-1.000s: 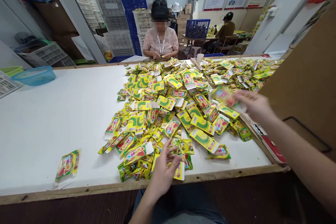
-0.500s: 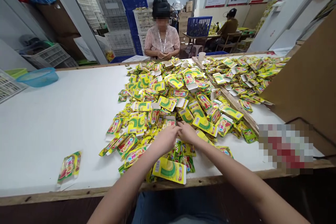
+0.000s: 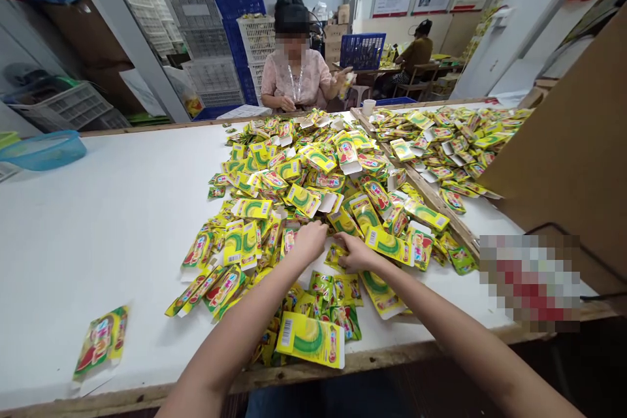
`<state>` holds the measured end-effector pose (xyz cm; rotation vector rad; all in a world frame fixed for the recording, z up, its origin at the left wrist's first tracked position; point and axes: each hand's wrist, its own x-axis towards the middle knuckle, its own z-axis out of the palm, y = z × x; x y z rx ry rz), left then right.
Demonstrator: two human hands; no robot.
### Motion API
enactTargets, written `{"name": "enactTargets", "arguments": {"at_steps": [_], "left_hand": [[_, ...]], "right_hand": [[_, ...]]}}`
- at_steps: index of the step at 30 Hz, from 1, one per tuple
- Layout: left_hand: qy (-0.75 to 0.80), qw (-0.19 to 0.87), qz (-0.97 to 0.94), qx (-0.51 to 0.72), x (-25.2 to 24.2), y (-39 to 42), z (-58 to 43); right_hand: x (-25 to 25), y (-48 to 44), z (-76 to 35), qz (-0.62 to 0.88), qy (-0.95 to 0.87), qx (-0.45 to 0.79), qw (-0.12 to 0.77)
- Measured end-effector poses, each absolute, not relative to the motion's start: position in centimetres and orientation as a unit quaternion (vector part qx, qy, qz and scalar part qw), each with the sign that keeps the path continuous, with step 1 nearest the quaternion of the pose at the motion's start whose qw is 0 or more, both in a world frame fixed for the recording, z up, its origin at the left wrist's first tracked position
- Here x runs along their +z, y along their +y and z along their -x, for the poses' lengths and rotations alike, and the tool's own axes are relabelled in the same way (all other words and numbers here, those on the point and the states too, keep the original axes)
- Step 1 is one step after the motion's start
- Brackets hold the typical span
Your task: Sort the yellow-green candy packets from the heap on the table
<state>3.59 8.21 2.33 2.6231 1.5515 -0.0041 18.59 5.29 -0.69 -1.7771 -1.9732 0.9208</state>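
Note:
A big heap of yellow-green packets and flat cartons (image 3: 313,183) covers the middle of the white table (image 3: 122,222). My left hand (image 3: 309,241) reaches into the heap's near side, fingers curled down onto the packets. Beside it, my right hand (image 3: 356,253) pinches a small green packet (image 3: 336,255) lying on the table. A flat yellow carton (image 3: 311,339) lies at the front edge under my left forearm. One lone packet (image 3: 100,338) rests at the near left.
A person (image 3: 294,68) sits across the table with a raised hand. A second heap (image 3: 450,137) fills the table to the right behind a wooden rail (image 3: 431,192). A cardboard sheet (image 3: 573,144) stands at right. A blue basket (image 3: 44,150) sits far left.
A second ago my right hand was out to the right with a packet and my left was near the front edge. Both then reached into the heap and have shifted only slightly since.

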Motion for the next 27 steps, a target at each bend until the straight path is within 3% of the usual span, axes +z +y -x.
{"name": "enactTargets", "arguments": {"at_steps": [15, 20, 27], "left_hand": [[0.532, 0.078, -0.842, 0.046, -0.2, 8.2, -6.4], [0.549, 0.13, -0.822, 0.081, -0.7, 8.2, -7.6], [0.536, 0.228, -0.798, 0.154, 0.1, 7.4, -5.2]], "right_hand": [[-0.1, 4.1, -22.1, 0.62, -0.479, 0.444, 0.435], [0.8, 2.8, -21.6, 0.609, -0.441, 0.433, 0.498], [2.4, -0.4, -22.8, 0.59, -0.415, 0.492, 0.488]]}}
